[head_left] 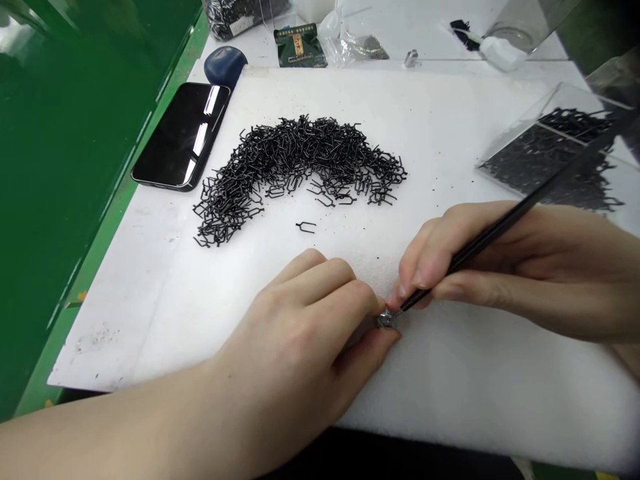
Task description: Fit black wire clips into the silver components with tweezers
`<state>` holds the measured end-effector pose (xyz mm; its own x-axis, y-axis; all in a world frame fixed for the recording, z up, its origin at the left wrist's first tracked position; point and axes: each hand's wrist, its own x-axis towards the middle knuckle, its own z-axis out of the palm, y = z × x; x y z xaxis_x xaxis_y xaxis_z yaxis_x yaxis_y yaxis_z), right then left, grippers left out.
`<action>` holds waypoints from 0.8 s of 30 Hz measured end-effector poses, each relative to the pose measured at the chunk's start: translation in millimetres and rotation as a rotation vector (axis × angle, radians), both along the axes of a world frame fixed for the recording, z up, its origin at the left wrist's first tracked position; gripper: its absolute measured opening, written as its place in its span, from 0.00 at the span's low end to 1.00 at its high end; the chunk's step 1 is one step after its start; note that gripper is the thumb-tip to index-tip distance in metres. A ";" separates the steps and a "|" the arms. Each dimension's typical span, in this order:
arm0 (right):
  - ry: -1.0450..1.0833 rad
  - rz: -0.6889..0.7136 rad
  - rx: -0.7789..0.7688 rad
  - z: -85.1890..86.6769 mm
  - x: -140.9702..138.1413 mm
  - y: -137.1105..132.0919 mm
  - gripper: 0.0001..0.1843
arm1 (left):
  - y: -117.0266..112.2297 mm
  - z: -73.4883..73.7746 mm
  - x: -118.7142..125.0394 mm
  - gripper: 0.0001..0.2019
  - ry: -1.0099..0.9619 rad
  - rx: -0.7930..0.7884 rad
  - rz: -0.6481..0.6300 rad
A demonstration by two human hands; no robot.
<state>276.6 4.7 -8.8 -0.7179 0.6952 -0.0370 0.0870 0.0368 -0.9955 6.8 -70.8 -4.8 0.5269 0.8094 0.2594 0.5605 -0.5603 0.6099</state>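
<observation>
My left hand (305,333) pinches a small shiny metal piece (387,319) between thumb and forefinger, low over the white foam sheet (450,380). In my right hand (500,267) is a slim black tool, tweezers by its look (493,233), held slanted like a pen. Its tip meets the metal piece, and whether anything sits at that tip is too small to tell. Beyond my hands lies a curved heap of small black fork-shaped parts (305,150). One single fork-shaped part (305,227) lies apart, in front of the heap.
A phone (180,137) and a dark blue rounded object (225,65) lie at the left. A clear box (555,157) with black parts stands at the right. Along the back are a green packet (300,47), plastic bags (357,47), a small metal piece (411,58) and a clear jar (520,30).
</observation>
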 end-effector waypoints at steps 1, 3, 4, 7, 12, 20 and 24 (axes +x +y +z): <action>0.002 0.003 0.002 -0.4 0.1 0.1 0.10 | -0.2 -0.4 0.3 0.10 -0.001 0.004 0.002; 0.006 0.014 0.005 -1.1 0.0 0.4 0.10 | -0.5 -0.4 -0.3 0.10 -0.003 0.005 0.002; 0.008 0.022 0.006 -1.3 -0.1 0.6 0.10 | -0.7 -0.1 -1.0 0.10 -0.006 0.006 0.001; 0.012 0.025 0.003 -1.3 -1.0 0.8 0.11 | -1.1 1.4 -3.5 0.10 -0.009 0.001 0.006; 0.003 0.020 -0.001 -0.3 -1.3 1.7 0.09 | -1.9 2.1 -3.4 0.09 -0.016 -0.006 0.003; -0.011 0.019 0.027 -2.3 0.4 -0.5 0.10 | 0.2 1.2 -1.0 0.08 -0.011 -0.019 0.001; -0.007 -0.044 0.038 1.1 0.0 -2.6 0.05 | -0.3 2.2 -2.1 0.07 -0.016 -0.031 0.005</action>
